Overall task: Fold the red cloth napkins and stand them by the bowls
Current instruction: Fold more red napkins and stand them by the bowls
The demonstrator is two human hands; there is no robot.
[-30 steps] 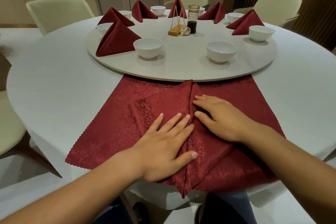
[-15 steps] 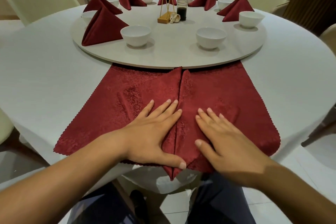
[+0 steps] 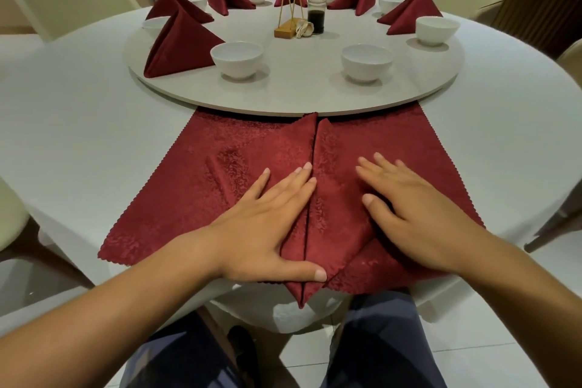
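Both hands lie flat, fingers straight, on the red napkin (image 3: pixel 283 148) spread on the counter (image 3: pixel 78 123) just before the turntable (image 3: pixel 299 94): left hand (image 3: pixel 267 220), right hand (image 3: pixel 409 211).

I have one view: a wide-angle camera on the person's head, facing forward and down across the table (image 3: pixel 78 142). It sits close over the left hand (image 3: pixel 267 230) and right hand (image 3: pixel 409 214) at lower centre. The turntable (image 3: pixel 299 85) fills the upper middle, chairs (image 3: pixel 69 0) bend along the top edge, legs (image 3: pixel 378 350) show at the bottom.
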